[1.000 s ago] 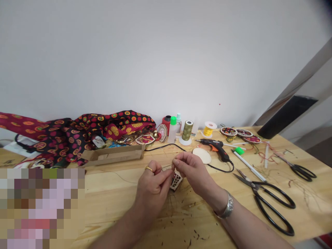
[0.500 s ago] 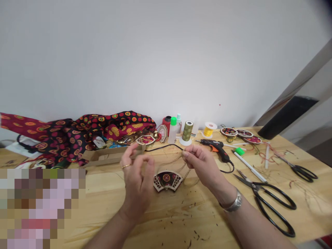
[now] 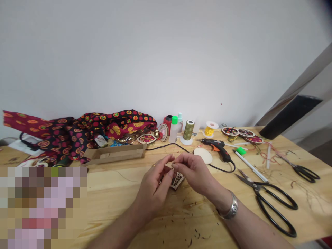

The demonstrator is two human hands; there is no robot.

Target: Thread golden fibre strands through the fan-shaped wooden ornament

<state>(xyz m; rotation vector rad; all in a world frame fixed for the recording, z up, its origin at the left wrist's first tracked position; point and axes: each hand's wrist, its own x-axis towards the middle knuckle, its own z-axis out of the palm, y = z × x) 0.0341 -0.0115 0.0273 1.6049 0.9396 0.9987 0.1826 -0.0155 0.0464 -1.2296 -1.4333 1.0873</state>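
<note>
My left hand (image 3: 158, 183) is curled, thumb and fingers bent towards my right fingertips; whatever lies between them is hidden. Beside it, my right hand (image 3: 193, 171) pinches the end of thin thread, hard to see now but visible in the earlier view. The two hands almost meet over a fan-shaped wooden ornament (image 3: 177, 181) with a cut-out lattice edge. It lies on the table, mostly covered by my fingers. Behind my right hand is a pale round disc (image 3: 203, 156).
A glue gun (image 3: 216, 147), green thread spool (image 3: 188, 130), yellow spool (image 3: 210, 130) and green-capped bottle (image 3: 174, 130) stand behind. Large scissors (image 3: 259, 188) lie right. Patterned cloth (image 3: 103, 128) and a cardboard tray (image 3: 116, 154) are left. Dark scraps dot the front.
My left hand has moved right, from beside the ornament to my right fingertips, its fingers curling in. My right hand has come slightly lower and left, uncovering the pale disc.
</note>
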